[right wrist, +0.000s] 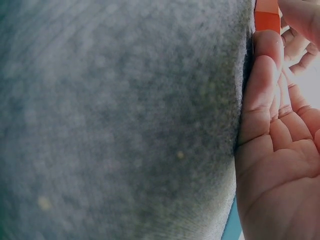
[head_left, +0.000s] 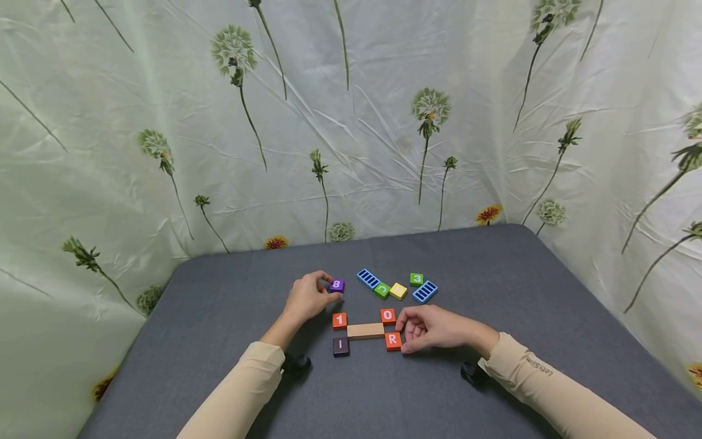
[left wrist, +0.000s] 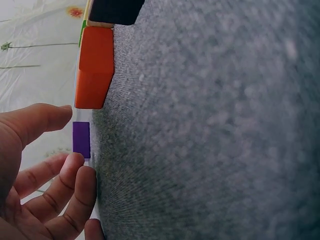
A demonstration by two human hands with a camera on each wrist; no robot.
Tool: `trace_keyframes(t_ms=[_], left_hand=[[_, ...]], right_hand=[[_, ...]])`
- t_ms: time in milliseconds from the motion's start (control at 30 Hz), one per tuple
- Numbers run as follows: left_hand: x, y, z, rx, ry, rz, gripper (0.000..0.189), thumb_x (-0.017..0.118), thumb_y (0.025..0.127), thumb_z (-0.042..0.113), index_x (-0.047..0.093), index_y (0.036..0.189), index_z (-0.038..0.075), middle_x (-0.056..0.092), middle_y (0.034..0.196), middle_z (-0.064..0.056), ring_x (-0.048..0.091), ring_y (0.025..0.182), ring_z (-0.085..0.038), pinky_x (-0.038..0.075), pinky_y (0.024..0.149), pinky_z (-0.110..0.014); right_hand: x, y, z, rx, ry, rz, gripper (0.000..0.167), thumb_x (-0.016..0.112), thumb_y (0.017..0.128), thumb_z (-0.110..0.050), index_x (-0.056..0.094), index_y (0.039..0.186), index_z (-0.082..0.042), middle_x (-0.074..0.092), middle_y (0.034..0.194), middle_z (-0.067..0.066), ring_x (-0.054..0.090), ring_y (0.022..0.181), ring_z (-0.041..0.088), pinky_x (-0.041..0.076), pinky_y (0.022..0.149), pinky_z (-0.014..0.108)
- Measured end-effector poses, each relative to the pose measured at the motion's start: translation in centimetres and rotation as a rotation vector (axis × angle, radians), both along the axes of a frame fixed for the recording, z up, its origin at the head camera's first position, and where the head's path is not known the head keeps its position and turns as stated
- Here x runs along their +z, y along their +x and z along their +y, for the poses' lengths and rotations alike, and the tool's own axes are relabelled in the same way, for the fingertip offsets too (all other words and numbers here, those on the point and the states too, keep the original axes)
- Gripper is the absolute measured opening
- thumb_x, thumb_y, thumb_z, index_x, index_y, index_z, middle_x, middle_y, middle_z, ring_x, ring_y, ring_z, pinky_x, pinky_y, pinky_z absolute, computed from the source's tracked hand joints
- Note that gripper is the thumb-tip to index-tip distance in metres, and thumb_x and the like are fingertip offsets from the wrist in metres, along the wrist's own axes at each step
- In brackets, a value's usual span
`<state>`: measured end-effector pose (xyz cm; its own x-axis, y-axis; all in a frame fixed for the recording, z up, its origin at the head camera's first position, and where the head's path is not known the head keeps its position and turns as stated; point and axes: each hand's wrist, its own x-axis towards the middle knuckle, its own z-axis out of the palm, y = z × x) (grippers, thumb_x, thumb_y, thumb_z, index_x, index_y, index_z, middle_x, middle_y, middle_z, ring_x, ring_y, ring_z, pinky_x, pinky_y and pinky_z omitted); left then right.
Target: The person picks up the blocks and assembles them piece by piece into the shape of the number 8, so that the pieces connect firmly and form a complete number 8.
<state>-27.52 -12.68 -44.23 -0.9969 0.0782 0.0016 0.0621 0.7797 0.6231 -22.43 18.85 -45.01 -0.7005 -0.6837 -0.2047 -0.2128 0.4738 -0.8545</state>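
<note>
My left hand reaches over the table's far middle, thumb and fingers spread around a purple block marked 8. In the left wrist view a small gap shows between thumb and purple block, with fingertips close at its other side. My right hand rests on the table with loosely curled fingers, thumb tip right at the orange R block. An orange 0 block lies by its fingers. A plain wooden bar lies between those orange blocks and an orange 1 block and dark I block.
Behind the bar lie two blue striped blocks, a green block, a yellow block and a green 3 block. A grey cloth covers the table. A flower-printed curtain hangs behind it.
</note>
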Motion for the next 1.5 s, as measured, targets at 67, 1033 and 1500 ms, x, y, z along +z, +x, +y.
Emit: trace_keyframes(t_ms=[67, 1033, 1500], left_hand=[[0.0, -0.1, 0.0, 0.003, -0.008, -0.001, 0.039, 0.089, 0.089, 0.03, 0.073, 0.12, 0.011, 0.068, 0.082, -0.002, 0.056, 0.067, -0.015, 0.041, 0.06, -0.028], [-0.5, -1.0, 0.7, 0.036, -0.108, 0.007, 0.043, 0.089, 0.088, 0.035, 0.072, 0.12, 0.012, 0.071, 0.088, -0.004, 0.061, 0.076, -0.019, 0.044, 0.066, -0.034], [-0.2, -1.1, 1.1, 0.076, -0.129, -0.018, 0.046, 0.088, 0.089, 0.04, 0.071, 0.12, 0.011, 0.075, 0.1, -0.009, 0.065, 0.084, -0.023, 0.051, 0.075, -0.043]], right_hand=[[0.0, 0.0, 0.0, 0.002, 0.001, 0.001, 0.034, 0.083, 0.094, -0.019, 0.063, 0.118, -0.005, 0.068, 0.089, -0.004, 0.061, 0.074, 0.006, 0.051, 0.067, 0.019], [-0.5, 0.0, -0.2, -0.008, 0.005, 0.028, 0.028, 0.082, 0.094, -0.017, 0.065, 0.114, -0.007, 0.066, 0.087, -0.006, 0.058, 0.073, 0.003, 0.048, 0.066, 0.018], [-0.4, 0.0, -0.1, -0.015, 0.015, 0.044, 0.028, 0.082, 0.094, -0.019, 0.065, 0.113, -0.007, 0.065, 0.086, -0.006, 0.056, 0.072, 0.004, 0.047, 0.065, 0.019]])
